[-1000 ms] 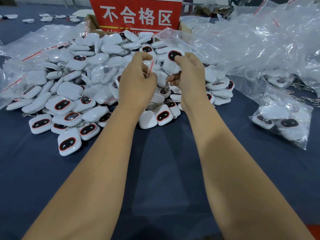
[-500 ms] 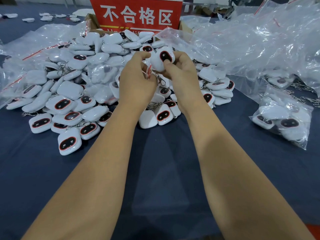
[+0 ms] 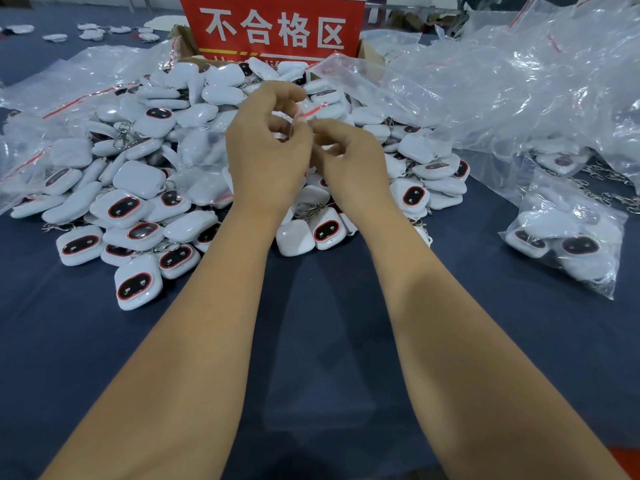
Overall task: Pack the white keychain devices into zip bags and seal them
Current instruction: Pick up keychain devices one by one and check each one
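Cloth point(image 3: 329, 341) of dark navy covers the whole work surface, creased a little under the forearms, and it runs back to a dim far edge where a few more white pieces point(image 3: 90, 31) lie scattered. A red sign point(image 3: 273, 27) stands upright at the back against a cardboard box point(image 3: 183, 39), printed in white with the characters 不合格区 above a yellow stripe; the smaller line below is cut off by the heap. White keychain devices point(image 3: 138, 209), each with a dark red-ringed oval window, are piled across the middle and left. Loose clear bags point(image 3: 519, 84) with red zip strips billow on the right, and a filled bag point(image 3: 568, 237) lies apart at the right edge. Above the pile the left hand point(image 3: 266, 150) and right hand point(image 3: 349, 161) both pinch the red-striped mouth of a small zip bag point(image 3: 311, 110), fingers curled; whether a device sits inside cannot be told
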Available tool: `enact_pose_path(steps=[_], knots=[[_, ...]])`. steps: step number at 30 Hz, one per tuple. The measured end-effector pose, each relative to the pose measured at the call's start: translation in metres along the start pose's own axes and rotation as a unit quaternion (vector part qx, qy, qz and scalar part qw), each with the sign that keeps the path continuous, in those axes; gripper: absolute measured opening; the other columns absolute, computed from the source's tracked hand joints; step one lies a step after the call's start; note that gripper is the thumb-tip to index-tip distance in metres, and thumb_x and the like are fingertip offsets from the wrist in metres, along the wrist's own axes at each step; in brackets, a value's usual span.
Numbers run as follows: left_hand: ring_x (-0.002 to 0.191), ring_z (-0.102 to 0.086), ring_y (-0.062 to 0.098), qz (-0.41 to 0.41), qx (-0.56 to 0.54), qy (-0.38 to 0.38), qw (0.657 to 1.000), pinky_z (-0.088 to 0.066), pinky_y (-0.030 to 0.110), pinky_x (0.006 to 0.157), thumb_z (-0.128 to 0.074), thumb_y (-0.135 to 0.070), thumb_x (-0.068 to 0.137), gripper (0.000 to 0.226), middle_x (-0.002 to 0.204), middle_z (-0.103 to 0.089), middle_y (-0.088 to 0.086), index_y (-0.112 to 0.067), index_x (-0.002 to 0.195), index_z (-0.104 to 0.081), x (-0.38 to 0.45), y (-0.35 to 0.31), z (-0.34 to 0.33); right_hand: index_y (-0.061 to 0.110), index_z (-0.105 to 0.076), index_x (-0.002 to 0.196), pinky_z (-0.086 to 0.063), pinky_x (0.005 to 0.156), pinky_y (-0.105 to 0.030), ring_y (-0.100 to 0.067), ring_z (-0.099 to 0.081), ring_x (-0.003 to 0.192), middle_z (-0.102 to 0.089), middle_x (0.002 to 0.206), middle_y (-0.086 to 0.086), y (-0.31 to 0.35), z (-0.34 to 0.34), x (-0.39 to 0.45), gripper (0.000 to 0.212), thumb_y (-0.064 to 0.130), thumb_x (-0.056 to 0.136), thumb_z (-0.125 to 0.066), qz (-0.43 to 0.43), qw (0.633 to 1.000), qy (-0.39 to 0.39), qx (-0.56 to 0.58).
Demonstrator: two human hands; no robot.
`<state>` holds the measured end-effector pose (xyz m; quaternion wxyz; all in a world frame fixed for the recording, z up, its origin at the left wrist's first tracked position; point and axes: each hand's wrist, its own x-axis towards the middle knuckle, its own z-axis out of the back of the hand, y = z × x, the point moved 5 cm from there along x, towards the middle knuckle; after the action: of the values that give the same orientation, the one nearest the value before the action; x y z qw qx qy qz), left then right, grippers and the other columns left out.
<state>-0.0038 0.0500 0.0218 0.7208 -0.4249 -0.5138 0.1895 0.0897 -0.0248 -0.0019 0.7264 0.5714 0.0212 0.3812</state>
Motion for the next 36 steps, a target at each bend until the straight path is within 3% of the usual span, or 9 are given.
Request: enact_pose_path(steps=[4,9,12,15,23,26,29,32,36], knots=[[0.072,-0.055,0.003,-0.043,0.01,0.015,0.999,-0.051,0.018,0.067,-0.056,-0.005,0.081,0.028,0.09,-0.059,-0.011,-0.023,0.1,-0.065,-0.004,-0.005,-0.005,0.004,-0.07,0.106,-0.053,0.078,-0.033,-0.017,-0.06,0.082,-0.068,0.088,-0.004,0.003,-0.002,-0.002,0.021,-0.002,0.092,-0.055,0.018,1.0,-0.007,0.004],[0.08,-0.054,0.004,-0.06,0.027,0.023,0.998,-0.049,0.02,0.073,-0.054,-0.004,0.08,0.028,0.095,-0.056,-0.007,-0.017,0.101,-0.067,-0.007,-0.004,-0.013,0.015,-0.06,0.085,-0.056,0.07,-0.04,-0.019,-0.063,0.075,-0.068,0.083,-0.009,0.001,0.001,-0.002,0.016,0.0,0.09,-0.057,-0.031,0.991,-0.038,0.126],[0.083,-0.051,-0.008,-0.029,0.008,0.013,0.999,-0.042,0.009,0.075,-0.053,-0.003,0.085,0.025,0.097,-0.055,-0.008,-0.024,0.096,-0.063,-0.01,-0.002,-0.019,0.013,-0.051,0.102,-0.053,0.057,-0.028,-0.016,-0.067,0.069,-0.071,0.09,-0.014,-0.002,-0.003,-0.002,0.018,-0.002,0.094,-0.056,-0.076,0.968,0.003,0.238],[0.086,-0.05,-0.011,0.001,0.006,0.023,1.0,-0.039,0.006,0.078,-0.05,-0.004,0.089,0.025,0.101,-0.056,-0.007,-0.026,0.095,-0.062,-0.013,0.001,-0.026,0.01,-0.046,0.108,-0.052,0.056,-0.026,-0.015,-0.066,0.067,-0.071,0.092,-0.012,-0.006,-0.004,0.0,0.025,-0.007,0.093,-0.055,-0.105,0.949,0.012,0.297],[0.087,-0.046,0.002,0.074,0.127,0.067,0.987,-0.034,0.014,0.066,-0.044,0.001,0.088,0.036,0.115,-0.048,-0.001,-0.019,0.116,-0.055,-0.007,0.025,-0.028,0.025,-0.04,0.081,-0.044,0.06,-0.024,-0.006,-0.05,0.067,-0.051,0.083,0.009,-0.006,0.004,-0.001,0.037,-0.007,0.08,-0.059,-0.06,0.991,-0.047,0.108],[0.097,-0.041,0.012,0.064,0.2,0.04,0.977,-0.027,0.015,0.07,-0.043,0.011,0.079,0.05,0.119,-0.039,0.002,-0.014,0.121,-0.055,-0.001,0.028,-0.018,0.027,-0.04,0.082,-0.049,0.064,-0.033,-0.021,-0.056,0.068,-0.049,0.083,0.009,-0.003,0.008,-0.004,0.037,-0.008,0.08,-0.052,-0.051,0.996,-0.066,0.039],[0.104,-0.046,0.016,0.077,0.188,-0.034,0.979,-0.032,0.014,0.077,-0.043,0.013,0.078,0.051,0.123,-0.04,0.006,-0.014,0.119,-0.058,0.008,0.032,0.001,0.023,-0.051,0.095,-0.052,0.079,-0.045,-0.016,-0.053,0.079,-0.056,0.099,0.005,-0.004,0.013,-0.004,0.032,-0.005,0.082,-0.046,-0.042,0.995,-0.053,-0.073],[0.088,-0.048,0.005,0.104,0.122,-0.095,0.983,-0.039,0.01,0.076,-0.04,0.011,0.083,0.047,0.111,-0.04,-0.002,-0.016,0.113,-0.064,0.013,0.032,0.014,0.019,-0.057,0.119,-0.047,0.09,-0.039,-0.017,-0.053,0.103,-0.056,0.118,0.003,-0.01,0.01,0.0,0.037,0.003,0.086,-0.052,-0.045,0.985,0.007,-0.167],[0.077,-0.055,0.008,0.134,-0.008,-0.088,0.987,-0.049,0.026,0.076,-0.042,0.005,0.086,0.039,0.101,-0.062,0.0,-0.024,0.091,-0.068,0.014,0.033,0.013,0.021,-0.036,0.149,-0.031,0.105,-0.039,-0.028,-0.038,0.132,-0.045,0.146,-0.002,-0.017,-0.005,0.0,0.058,0.023,0.094,-0.054,-0.011,0.939,0.092,-0.331]])
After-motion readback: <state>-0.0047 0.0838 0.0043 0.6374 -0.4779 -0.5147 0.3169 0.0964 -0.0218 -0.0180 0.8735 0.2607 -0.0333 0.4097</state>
